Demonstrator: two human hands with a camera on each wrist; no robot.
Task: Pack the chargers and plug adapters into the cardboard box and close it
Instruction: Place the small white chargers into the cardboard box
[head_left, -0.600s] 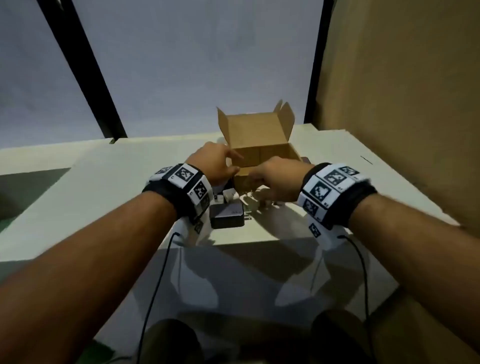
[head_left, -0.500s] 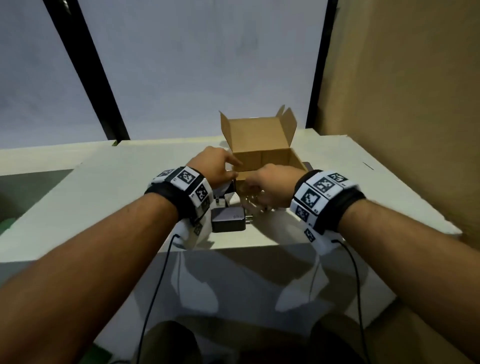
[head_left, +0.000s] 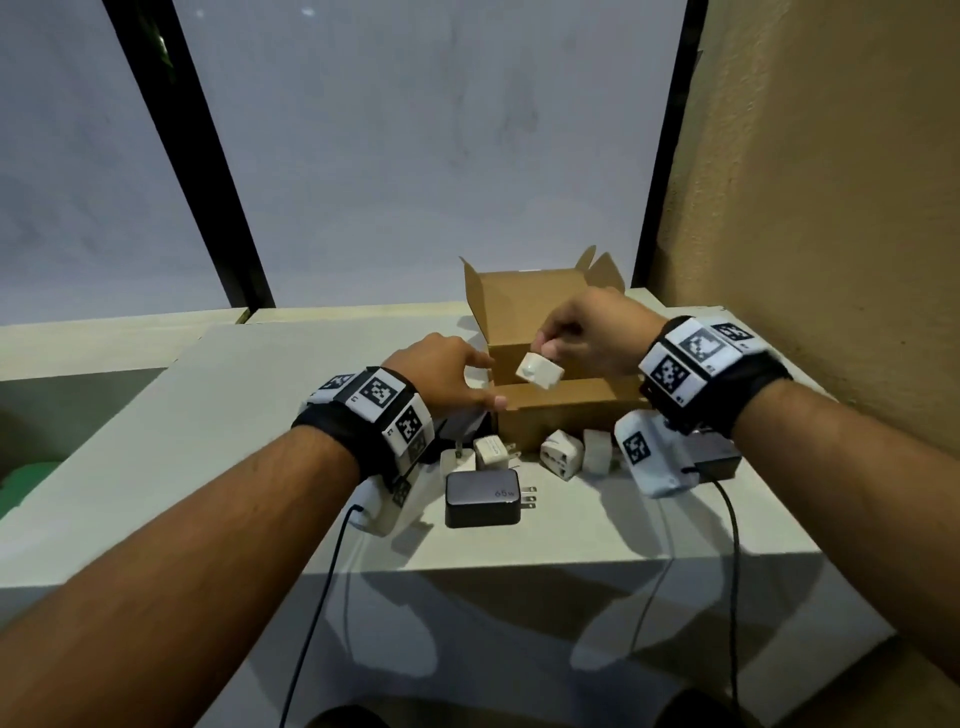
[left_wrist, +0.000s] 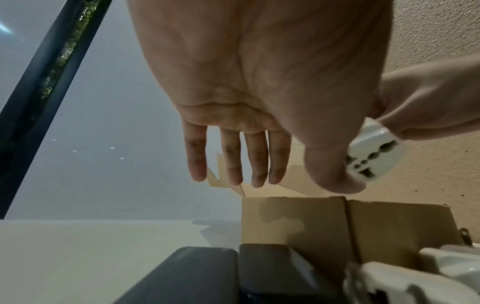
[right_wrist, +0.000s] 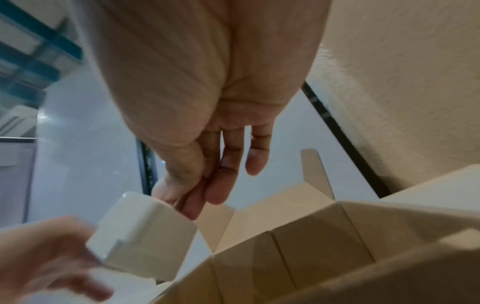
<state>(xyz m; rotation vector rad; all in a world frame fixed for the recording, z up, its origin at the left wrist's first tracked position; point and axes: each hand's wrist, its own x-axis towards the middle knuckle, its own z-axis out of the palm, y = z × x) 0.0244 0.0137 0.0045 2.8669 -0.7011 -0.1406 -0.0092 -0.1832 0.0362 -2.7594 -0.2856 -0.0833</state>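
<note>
The open cardboard box (head_left: 566, 408) stands on the white table, its lid (head_left: 524, 306) up at the back. My right hand (head_left: 548, 340) pinches a white plug adapter (head_left: 540, 370) and holds it above the box's front left part; the right wrist view shows the adapter (right_wrist: 145, 232) hanging beside the box's opening (right_wrist: 324, 236). My left hand (head_left: 483, 382) is at the box's front left corner, fingers (left_wrist: 233, 160) straight and holding nothing, the thumb at the cardboard. A dark 65W charger (head_left: 483, 499), a small white charger (head_left: 493, 452) and a white adapter (head_left: 561, 454) lie in front of the box.
Another white piece (head_left: 596, 451) and a dark charger (head_left: 711, 460) lie at the box's front right, partly under my right wrist. A tan wall (head_left: 831, 208) rises close on the right. The table's front edge (head_left: 519, 564) is near the chargers; a window stands behind.
My right hand has come up from the pile in front of the box with a white adapter and now holds it over the box. My left hand has stayed at the box's left corner.
</note>
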